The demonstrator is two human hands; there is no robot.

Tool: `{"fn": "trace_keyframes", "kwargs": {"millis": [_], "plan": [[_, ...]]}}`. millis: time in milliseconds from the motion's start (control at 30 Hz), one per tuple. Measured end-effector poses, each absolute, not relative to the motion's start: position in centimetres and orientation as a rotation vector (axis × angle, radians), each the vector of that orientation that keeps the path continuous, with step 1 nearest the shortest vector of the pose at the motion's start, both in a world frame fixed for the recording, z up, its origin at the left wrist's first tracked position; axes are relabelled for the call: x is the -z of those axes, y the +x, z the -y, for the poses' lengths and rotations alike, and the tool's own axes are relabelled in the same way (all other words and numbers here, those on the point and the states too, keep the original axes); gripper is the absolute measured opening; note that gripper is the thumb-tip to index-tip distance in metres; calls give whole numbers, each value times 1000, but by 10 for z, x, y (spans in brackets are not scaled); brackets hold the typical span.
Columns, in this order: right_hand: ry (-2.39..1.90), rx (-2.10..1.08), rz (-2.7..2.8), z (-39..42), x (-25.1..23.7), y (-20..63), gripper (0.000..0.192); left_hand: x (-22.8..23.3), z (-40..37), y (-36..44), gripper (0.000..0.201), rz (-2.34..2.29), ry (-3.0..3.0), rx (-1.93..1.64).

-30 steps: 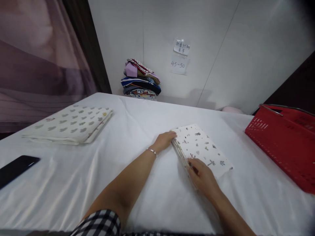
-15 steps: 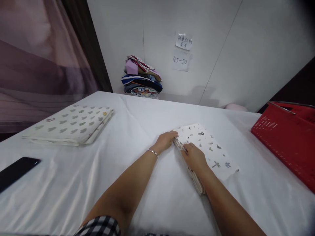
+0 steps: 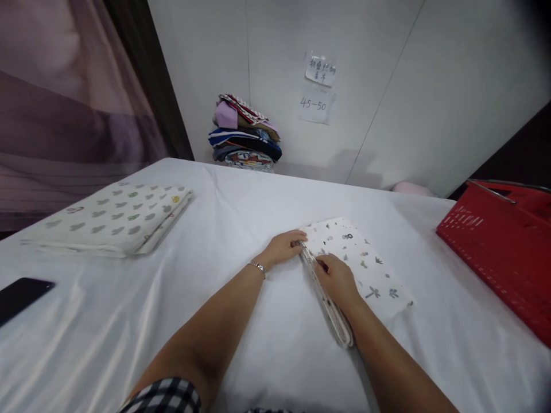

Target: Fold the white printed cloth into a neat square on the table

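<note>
A white cloth (image 3: 365, 264) printed with small grey plants lies folded in several layers on the white-covered table (image 3: 241, 212). Its thick folded edge runs toward me. At the far end of that edge, my left hand (image 3: 284, 245) has its fingers closed round the layers; a bracelet sits on the wrist. Lower along the same edge, my right hand (image 3: 338, 278) pinches the cloth, its fingertips partly hidden. The right forearm lies beside the near end of the fold.
Another folded cloth (image 3: 112, 215) with grey cloud-like prints lies on the left, behind a black phone (image 3: 23, 295). On the right stands a red basket (image 3: 495, 246). Stacked fabrics (image 3: 245, 135) rise beyond the far edge, by a wall with paper signs (image 3: 316, 106).
The view has shifted slightly, so things sit a little further left. Both hands stay on the folded edge, with the layers at its near end now showing a bit more.
</note>
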State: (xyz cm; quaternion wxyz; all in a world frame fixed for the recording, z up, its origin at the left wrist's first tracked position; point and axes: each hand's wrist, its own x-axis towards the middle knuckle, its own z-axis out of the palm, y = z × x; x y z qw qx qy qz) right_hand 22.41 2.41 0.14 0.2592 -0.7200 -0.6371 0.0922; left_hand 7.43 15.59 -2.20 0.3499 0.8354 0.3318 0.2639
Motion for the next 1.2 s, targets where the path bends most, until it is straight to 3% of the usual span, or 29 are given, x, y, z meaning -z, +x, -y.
{"fn": "trace_keyframes", "kwargs": {"millis": [400, 1200], "plan": [[-1923, -269, 1700, -25, 0, 227, 22, 20, -154, 77, 23, -870, 2179, -709], [-1967, -215, 1776, -21, -8, 225, 19, 23, -154, 80, 24, -853, 2153, -748]]}}
